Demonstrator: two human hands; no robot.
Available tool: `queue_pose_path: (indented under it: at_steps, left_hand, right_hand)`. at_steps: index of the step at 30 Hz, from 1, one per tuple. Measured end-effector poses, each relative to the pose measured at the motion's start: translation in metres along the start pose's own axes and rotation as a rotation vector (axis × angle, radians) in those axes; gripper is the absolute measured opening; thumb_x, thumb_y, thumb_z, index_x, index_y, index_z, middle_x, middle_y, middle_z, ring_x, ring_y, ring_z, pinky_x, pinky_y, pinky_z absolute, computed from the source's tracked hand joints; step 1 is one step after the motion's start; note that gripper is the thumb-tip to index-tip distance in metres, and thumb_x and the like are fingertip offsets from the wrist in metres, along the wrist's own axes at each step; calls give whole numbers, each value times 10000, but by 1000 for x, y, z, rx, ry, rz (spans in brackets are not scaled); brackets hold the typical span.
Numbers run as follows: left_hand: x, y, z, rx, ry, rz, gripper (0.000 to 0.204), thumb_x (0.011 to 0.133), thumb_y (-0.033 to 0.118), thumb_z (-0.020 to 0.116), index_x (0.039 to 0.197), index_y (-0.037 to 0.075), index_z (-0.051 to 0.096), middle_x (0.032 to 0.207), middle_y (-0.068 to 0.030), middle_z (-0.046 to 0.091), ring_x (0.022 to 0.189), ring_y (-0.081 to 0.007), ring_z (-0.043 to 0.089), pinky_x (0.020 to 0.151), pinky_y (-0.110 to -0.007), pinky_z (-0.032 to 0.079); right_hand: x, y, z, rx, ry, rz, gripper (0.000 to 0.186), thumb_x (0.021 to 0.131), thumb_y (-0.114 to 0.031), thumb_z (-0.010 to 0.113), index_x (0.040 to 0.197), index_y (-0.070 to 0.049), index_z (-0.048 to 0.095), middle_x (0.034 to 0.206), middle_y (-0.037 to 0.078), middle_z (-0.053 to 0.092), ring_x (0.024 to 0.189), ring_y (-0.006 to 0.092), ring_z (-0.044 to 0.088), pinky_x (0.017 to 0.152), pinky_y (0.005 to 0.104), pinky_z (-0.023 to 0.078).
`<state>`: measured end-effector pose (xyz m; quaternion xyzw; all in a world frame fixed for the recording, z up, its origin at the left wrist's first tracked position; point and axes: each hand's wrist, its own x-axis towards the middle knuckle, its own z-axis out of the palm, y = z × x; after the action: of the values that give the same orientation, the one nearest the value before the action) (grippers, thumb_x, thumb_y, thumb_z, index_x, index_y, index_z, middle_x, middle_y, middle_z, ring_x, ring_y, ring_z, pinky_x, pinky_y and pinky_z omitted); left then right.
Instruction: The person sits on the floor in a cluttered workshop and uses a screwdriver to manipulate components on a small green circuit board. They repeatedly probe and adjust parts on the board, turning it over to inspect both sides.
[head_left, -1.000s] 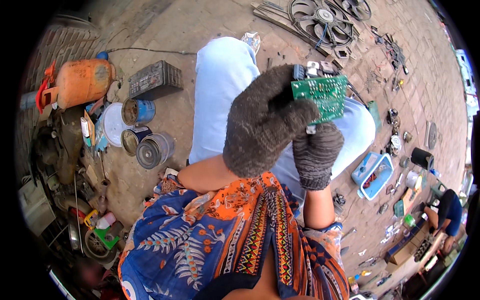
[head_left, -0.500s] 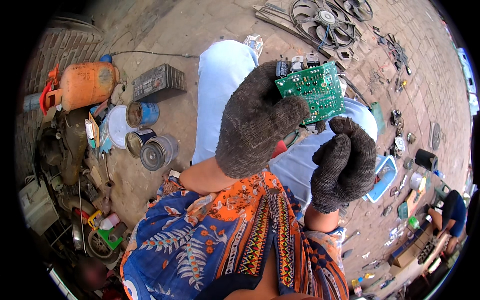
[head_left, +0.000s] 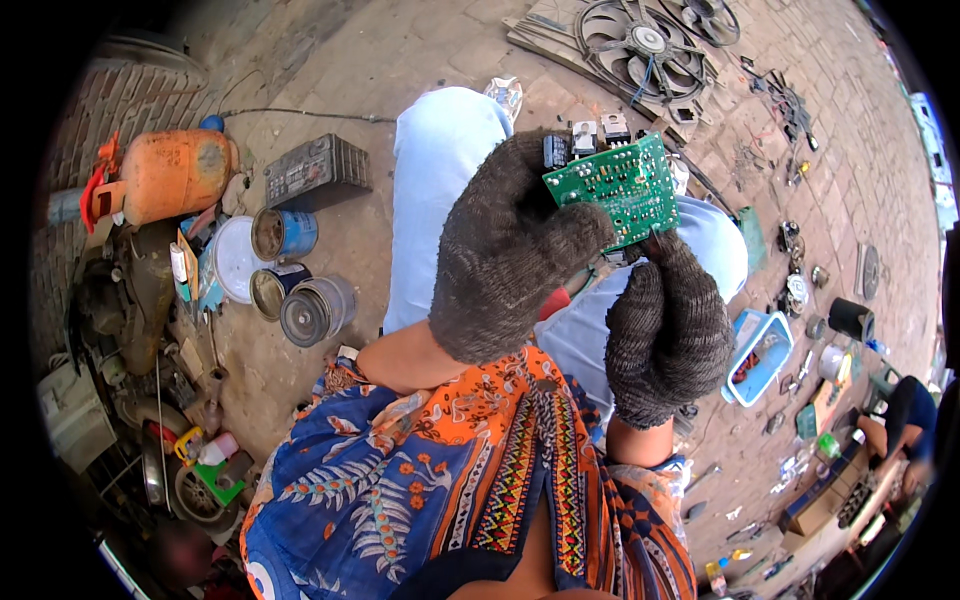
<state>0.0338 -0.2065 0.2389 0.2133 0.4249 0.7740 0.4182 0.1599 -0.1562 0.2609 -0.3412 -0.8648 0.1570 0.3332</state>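
A green circuit board [head_left: 628,190] is gripped at its left edge by my left hand [head_left: 500,265], in a dark grey knitted glove. The thumb lies over its lower left part. The soldered side faces me, and parts with metal tabs [head_left: 600,131] stick out along the far edge beside a dark cylindrical component [head_left: 556,152]. My right hand [head_left: 668,345], gloved alike, is closed, its fingertips at the lower right edge of the board. What those fingertips hold, if anything, is too small to make out.
Left stand an orange gas cylinder [head_left: 180,175], a black battery [head_left: 318,170] and several open cans [head_left: 286,235]. Radiator fans [head_left: 648,42] lie far ahead. To the right are a blue basin [head_left: 760,355] and scattered parts; a co-worker's arm [head_left: 905,430] shows at far right.
My right hand has moved up and left, bringing its fingertips to the board's lower edge. The board has shifted slightly left and tilted in my left hand.
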Motion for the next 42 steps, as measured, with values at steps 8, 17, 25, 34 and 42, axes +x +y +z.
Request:
queue_pose_path:
  at_steps: [8,17,25,34,42]
  left_hand:
    - [-4,-4,0,48,14,57,404,821,129,673,1153,-2,485,989,-58,599,865,-107,576,754,-259,487]
    - [-4,-6,-2,26,-8,85,404,824,115,664,1160,-9,476,1016,-73,596,912,-112,570,778,-253,484]
    - [-2,-7,-2,27,24,63,412,821,131,669,1158,-13,481,1011,-75,594,903,-113,569,784,-258,483]
    - [-2,-8,-4,28,21,20,403,816,132,673,1147,-9,492,1009,-71,592,911,-118,565,785,-265,482]
    - [-3,-8,-4,45,31,8,393,816,137,670,1141,-5,500,1001,-70,596,896,-110,565,772,-263,480]
  right_hand:
    - [-4,5,8,91,86,30,186,806,-11,613,986,-20,662,863,113,682,759,193,664,701,295,509]
    - [-2,2,2,38,-2,38,176,814,-14,608,981,-20,664,842,98,675,744,179,654,705,289,509]
    - [-1,3,5,71,11,-25,185,816,-13,604,993,-13,657,808,94,673,727,177,655,701,282,505]
    - [-6,12,11,205,29,42,170,824,-34,610,986,-11,658,793,88,676,651,150,636,630,278,498]
    - [-7,14,9,190,-6,64,149,846,-50,596,979,-23,657,756,43,661,522,86,579,542,230,470]
